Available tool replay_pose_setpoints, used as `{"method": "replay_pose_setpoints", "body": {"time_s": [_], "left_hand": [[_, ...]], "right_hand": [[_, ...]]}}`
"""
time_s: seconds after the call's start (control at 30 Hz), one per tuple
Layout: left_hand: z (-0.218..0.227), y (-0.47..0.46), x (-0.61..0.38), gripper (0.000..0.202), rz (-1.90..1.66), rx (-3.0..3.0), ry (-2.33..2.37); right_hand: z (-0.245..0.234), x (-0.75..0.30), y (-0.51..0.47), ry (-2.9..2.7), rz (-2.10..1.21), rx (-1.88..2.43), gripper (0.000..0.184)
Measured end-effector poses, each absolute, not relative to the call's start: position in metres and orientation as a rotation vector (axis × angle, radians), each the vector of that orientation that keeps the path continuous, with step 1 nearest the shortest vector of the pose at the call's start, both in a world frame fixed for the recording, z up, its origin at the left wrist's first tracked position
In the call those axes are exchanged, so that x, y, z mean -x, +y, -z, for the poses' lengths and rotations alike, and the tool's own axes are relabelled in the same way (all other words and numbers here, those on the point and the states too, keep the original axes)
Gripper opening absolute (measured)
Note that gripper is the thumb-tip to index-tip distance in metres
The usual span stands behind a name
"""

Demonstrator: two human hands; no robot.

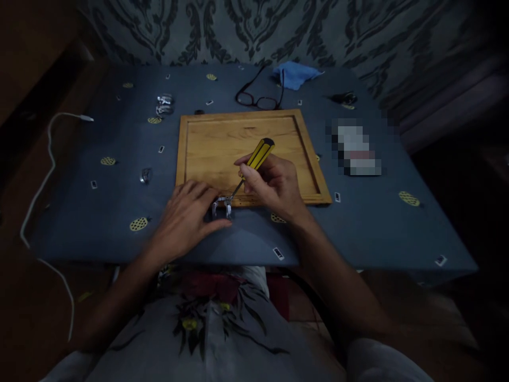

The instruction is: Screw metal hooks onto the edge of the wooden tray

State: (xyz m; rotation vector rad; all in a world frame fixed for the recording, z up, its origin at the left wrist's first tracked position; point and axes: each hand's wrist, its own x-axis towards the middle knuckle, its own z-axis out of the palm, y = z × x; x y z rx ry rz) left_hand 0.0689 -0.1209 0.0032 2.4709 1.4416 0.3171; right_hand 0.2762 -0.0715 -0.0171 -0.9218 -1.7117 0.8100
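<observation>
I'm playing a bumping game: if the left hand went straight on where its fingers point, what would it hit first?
Probably the shiny metal piece, right beside the left hand; whether they already touch is hard to tell. Just beyond, it seems, is the screwdriver.

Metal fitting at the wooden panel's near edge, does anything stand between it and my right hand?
Only the screwdriver: the right hand grips it, and its shaft slants down to the metal fitting. Nothing else visible is between.

Yellow-and-black screwdriver [259, 155], slanted, tip at silver metal fitting [228, 208], at framed wooden panel's [226, 151] near edge
</observation>
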Motion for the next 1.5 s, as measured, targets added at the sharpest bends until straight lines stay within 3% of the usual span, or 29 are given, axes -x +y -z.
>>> {"method": "replay_pose_setpoints", "body": {"time_s": [0.4, 0.6, 1.03, 1.5], "left_hand": [[0.007, -0.121, -0.078, 0.041, -0.253, -2.548, 1.475], [0.017, -0.120, -0.074, 0.034, -0.378, -2.567, 1.442], [0.032, -0.113, -0.066, 0.040, -0.489, -2.556, 1.367], [0.037, -0.109, -0.065, 0.040, -0.485, -2.555, 1.372]], "right_hand": [[0.016, -0.277, -0.070, -1.745, -0.778, 0.894, 0.031], [0.012, -0.277, -0.071, -1.767, -0.825, 0.916, 0.040], [0.010, -0.279, -0.071, -1.770, -0.804, 0.899, 0.028], [0.010, -0.279, -0.073, -1.798, -0.819, 0.920, 0.035]]}}
